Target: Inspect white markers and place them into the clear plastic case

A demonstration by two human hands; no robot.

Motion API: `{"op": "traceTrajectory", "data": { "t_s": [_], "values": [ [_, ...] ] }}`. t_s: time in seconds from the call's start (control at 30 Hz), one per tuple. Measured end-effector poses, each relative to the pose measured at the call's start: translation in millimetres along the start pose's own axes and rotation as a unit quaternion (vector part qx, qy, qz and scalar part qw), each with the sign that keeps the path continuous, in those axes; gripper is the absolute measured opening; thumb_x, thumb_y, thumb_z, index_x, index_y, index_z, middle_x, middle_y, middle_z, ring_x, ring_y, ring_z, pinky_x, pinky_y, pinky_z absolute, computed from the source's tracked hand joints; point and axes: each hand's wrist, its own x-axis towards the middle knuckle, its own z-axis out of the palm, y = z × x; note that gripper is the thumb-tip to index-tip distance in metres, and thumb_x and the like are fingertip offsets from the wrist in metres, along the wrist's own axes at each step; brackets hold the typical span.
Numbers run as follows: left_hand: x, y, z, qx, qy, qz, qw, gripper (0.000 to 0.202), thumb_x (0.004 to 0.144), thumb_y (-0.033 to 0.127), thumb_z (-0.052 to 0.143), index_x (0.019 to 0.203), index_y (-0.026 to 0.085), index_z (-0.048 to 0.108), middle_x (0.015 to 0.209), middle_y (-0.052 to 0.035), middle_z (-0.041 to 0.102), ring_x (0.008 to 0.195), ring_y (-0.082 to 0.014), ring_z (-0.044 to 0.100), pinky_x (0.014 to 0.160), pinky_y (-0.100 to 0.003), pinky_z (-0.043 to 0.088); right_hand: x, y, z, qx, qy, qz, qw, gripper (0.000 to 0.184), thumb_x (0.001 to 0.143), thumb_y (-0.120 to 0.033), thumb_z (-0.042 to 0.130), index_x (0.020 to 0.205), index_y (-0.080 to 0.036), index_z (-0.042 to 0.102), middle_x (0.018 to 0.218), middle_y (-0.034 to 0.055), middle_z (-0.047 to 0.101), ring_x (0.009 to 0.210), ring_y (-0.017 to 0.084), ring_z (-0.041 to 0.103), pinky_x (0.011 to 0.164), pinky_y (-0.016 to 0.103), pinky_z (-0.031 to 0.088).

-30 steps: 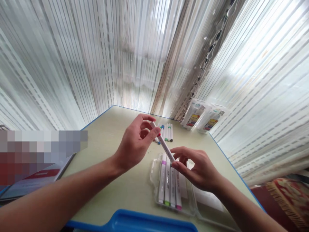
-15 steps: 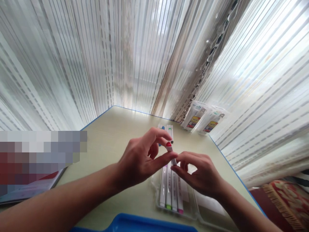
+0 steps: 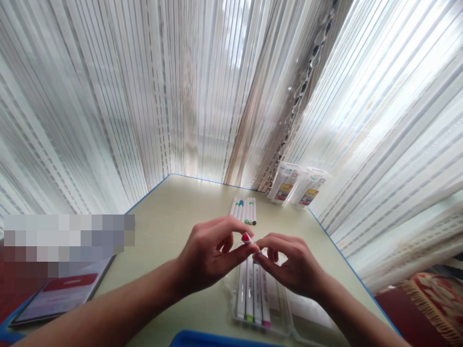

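Observation:
A white marker with a red end (image 3: 246, 237) is pinched between my two hands above the table. My left hand (image 3: 213, 248) grips it near the red end with thumb and fingers. On its other side, the thumb and fingertips of my right hand (image 3: 289, 258) close on the marker's lower part. Beneath them lies an open clear plastic case (image 3: 285, 327) holding several white markers (image 3: 253, 294), with green and pink ends toward me. Farther back, several more markers (image 3: 244, 210) with green, blue and black ends lie side by side on the table.
Two clear packages (image 3: 284, 185) with yellow labels stand at the table's back right corner. A tablet-like device (image 3: 72, 289) is at the left, partly blurred out. A blue object (image 3: 217, 339) shows at the near edge. Striped curtains (image 3: 195, 96) hang behind the table (image 3: 159, 217).
The camera view has shifted, so the loose markers at the back show more fully. Both hands still hold the red-ended marker, which now tilts with its red end more toward the left.

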Motion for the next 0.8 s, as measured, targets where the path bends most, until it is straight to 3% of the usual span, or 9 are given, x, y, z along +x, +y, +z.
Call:
{"op": "traceTrajectory", "data": {
  "t_s": [0.2,0.43,0.57,0.7,0.8],
  "values": [
    [1,3,3.2,-0.021,-0.025,-0.026,0.999,0.010,0.082,0.020,0.074,0.092,0.019,0.076,0.080,-0.0061,0.073,0.055,-0.0115,0.055,0.060,-0.024,0.047,1,-3,0,-0.006,0.017,-0.027,0.999,0.012,0.093,-0.026,0.062,0.094,-0.018,0.071,0.074,0.0026,0.067,0.057,0.011,0.057,0.057,0.022,0.043],
    [2,-3,18.9,-0.057,-0.008,-0.119,0.991,0.018,0.078,0.021,0.078,0.095,0.018,0.077,0.080,-0.0063,0.074,0.056,-0.0122,0.059,0.061,-0.024,0.048,3,-7,0,-0.031,0.121,-0.057,0.991,0.015,0.091,-0.029,0.066,0.093,-0.016,0.073,0.063,0.0005,0.065,0.049,0.009,0.053,0.053,0.021,0.040],
    [6,-4,26.2,-0.090,0.000,-0.180,0.979,0.023,0.076,0.022,0.079,0.098,0.016,0.076,0.064,-0.0025,0.068,0.052,-0.0114,0.055,0.053,-0.022,0.044,5,-2,-4,-0.026,0.138,-0.028,0.990,0.018,0.090,-0.033,0.066,0.088,-0.017,0.074,0.066,0.0017,0.069,0.049,0.009,0.054,0.054,0.021,0.040],
    [17,6,27.3,-0.157,0.016,-0.213,0.964,0.025,0.074,0.024,0.081,0.096,0.013,0.075,0.071,-0.0056,0.071,0.052,-0.0101,0.054,0.048,-0.020,0.043,7,1,-6,0.033,0.123,0.011,0.992,0.019,0.089,-0.035,0.067,0.088,-0.017,0.074,0.066,0.0011,0.068,0.049,0.008,0.053,0.054,0.021,0.040],
    [31,15,25.5,-0.175,0.002,-0.208,0.962,0.025,0.075,0.026,0.080,0.096,0.013,0.074,0.072,-0.0057,0.071,0.050,-0.0084,0.052,0.046,-0.020,0.042,8,2,-7,0.159,0.107,0.059,0.980,0.029,0.091,-0.041,0.063,0.084,-0.015,0.073,0.060,0.0004,0.064,0.048,0.008,0.050,0.049,0.021,0.037]
  ]
}}
